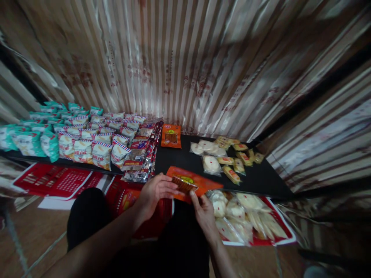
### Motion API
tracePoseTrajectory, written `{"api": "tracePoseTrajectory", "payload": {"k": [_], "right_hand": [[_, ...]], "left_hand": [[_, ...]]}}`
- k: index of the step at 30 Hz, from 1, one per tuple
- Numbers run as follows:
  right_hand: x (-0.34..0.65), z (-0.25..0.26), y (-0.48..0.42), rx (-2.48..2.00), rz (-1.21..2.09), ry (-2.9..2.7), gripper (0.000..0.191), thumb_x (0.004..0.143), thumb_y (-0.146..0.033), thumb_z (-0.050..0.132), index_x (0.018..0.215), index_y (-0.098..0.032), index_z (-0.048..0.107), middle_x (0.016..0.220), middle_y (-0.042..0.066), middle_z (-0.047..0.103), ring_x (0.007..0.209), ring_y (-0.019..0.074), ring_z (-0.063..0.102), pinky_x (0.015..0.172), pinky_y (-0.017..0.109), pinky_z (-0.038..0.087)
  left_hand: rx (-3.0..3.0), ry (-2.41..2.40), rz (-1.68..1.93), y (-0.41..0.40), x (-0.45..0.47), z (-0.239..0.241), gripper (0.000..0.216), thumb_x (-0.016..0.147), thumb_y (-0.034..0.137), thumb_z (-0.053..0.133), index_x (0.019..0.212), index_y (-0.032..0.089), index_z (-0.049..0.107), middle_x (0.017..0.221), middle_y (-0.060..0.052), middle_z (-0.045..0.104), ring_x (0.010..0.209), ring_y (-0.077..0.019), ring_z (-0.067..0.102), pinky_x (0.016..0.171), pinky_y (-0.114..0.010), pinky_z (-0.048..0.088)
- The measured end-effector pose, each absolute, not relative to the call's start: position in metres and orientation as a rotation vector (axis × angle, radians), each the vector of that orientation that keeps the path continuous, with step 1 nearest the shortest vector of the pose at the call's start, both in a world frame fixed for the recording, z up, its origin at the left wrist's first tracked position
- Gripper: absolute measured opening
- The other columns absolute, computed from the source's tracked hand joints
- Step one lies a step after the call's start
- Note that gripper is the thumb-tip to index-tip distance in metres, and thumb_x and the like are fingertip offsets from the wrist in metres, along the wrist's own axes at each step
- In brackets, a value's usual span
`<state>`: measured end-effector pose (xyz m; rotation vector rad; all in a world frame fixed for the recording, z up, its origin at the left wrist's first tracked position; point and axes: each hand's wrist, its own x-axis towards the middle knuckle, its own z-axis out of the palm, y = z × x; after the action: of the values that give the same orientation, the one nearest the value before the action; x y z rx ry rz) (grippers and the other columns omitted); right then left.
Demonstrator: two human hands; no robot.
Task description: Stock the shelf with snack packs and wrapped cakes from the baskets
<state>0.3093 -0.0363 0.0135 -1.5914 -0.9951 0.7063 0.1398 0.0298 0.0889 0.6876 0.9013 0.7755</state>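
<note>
An orange snack packet point(206, 183) with a clear window showing brown contents is held in front of the black shelf, above my knees. My left hand point(156, 194) has its fingers against the packet's left side. My right hand point(205, 213) pinches its lower edge, the thumb on the front. A similar orange packet point(171, 142) lies on the shelf just behind. Left of that one, red and silver packets point(142, 154) stand in a row. What lies behind the held packet is hidden.
White snack bags point(84, 150) and teal bags point(29, 144) fill the left of the black shelf point(191, 160). Wrapped white rounds point(211, 164) and small yellow packs point(232, 174) lie right. Below, a red bag point(285, 227) bears more wrapped rounds. A striped curtain point(174, 69) hangs behind.
</note>
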Motion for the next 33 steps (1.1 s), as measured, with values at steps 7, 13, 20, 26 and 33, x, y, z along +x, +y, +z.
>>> {"api": "tracePoseTrajectory", "payload": {"k": [7, 13, 20, 26, 33], "right_hand": [[0.314, 0.025, -0.03, -1.398, 0.965, -0.559, 0.045, 0.063, -0.057, 0.066, 0.087, -0.019, 0.064, 0.084, 0.004, 0.071, 0.076, 0.0223, 0.063, 0.069, 0.034, 0.05], [0.321, 0.02, -0.028, -1.307, 1.234, -0.556, 0.04, 0.068, -0.056, 0.063, 0.087, -0.021, 0.065, 0.081, 0.003, 0.071, 0.076, 0.0229, 0.065, 0.068, 0.035, 0.05], [0.337, 0.008, -0.018, -1.437, 1.134, -0.727, 0.043, 0.064, -0.054, 0.066, 0.093, -0.022, 0.067, 0.084, 0.005, 0.072, 0.084, 0.0262, 0.064, 0.072, 0.039, 0.051], [0.346, 0.02, 0.019, -1.345, 1.148, -0.629, 0.045, 0.063, -0.053, 0.066, 0.094, -0.021, 0.063, 0.085, 0.005, 0.072, 0.081, 0.0252, 0.066, 0.07, 0.037, 0.051], [0.362, 0.012, 0.102, -1.435, 1.025, -0.834, 0.039, 0.068, -0.051, 0.058, 0.091, -0.02, 0.062, 0.081, 0.004, 0.071, 0.078, 0.0232, 0.065, 0.07, 0.035, 0.05]], "left_hand": [[1.265, 1.241, 0.941, 0.026, 0.145, 0.064, 0.025, 0.067, 0.029, 0.056, 0.088, 0.018, 0.063, 0.126, -0.01, 0.049, 0.107, -0.0226, 0.054, 0.079, -0.028, 0.047], [1.197, 1.112, 0.818, 0.026, 0.157, 0.035, 0.021, 0.067, 0.021, 0.057, 0.088, 0.016, 0.059, 0.094, -0.006, 0.064, 0.082, -0.0174, 0.062, 0.073, -0.028, 0.049], [1.084, 1.153, 0.864, 0.03, 0.178, 0.02, 0.039, 0.067, 0.019, 0.056, 0.106, 0.017, 0.052, 0.091, -0.004, 0.063, 0.082, -0.0169, 0.062, 0.075, -0.028, 0.049], [1.565, 1.502, 0.758, 0.052, 0.194, 0.035, 0.06, 0.066, 0.013, 0.053, 0.126, 0.013, 0.045, 0.136, -0.014, 0.041, 0.128, -0.0247, 0.036, 0.107, -0.035, 0.028], [1.912, 1.496, 0.513, 0.091, 0.222, 0.065, 0.054, 0.07, 0.02, 0.053, 0.124, 0.019, 0.051, 0.147, -0.009, 0.027, 0.137, -0.0261, 0.017, 0.11, -0.04, 0.019]]}}
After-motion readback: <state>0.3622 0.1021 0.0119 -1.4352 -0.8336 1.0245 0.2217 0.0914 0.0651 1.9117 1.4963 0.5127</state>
